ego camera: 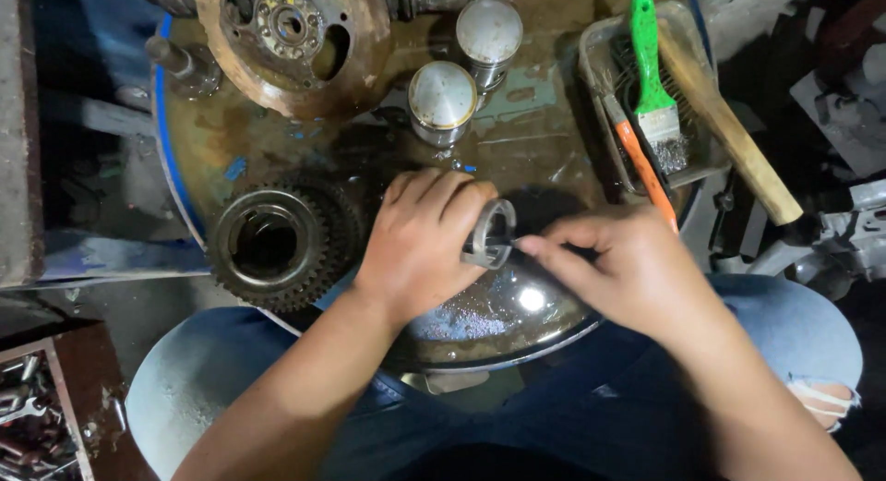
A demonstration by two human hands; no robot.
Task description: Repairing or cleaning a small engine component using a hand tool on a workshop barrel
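The metal ring (489,234) is dull grey. The round surface (544,121) is oily brown with patches of teal and a blue rim. The toothed gear (277,244) is dark grey with a paler inner band. Two pistons (443,98) have pale silver tops. The flywheel (291,38) is rust brown. The brush (652,70) has a bright green handle; beside it lie an orange handle (646,172) and a tan wooden one (734,130). The trousers (794,324) are blue denim.
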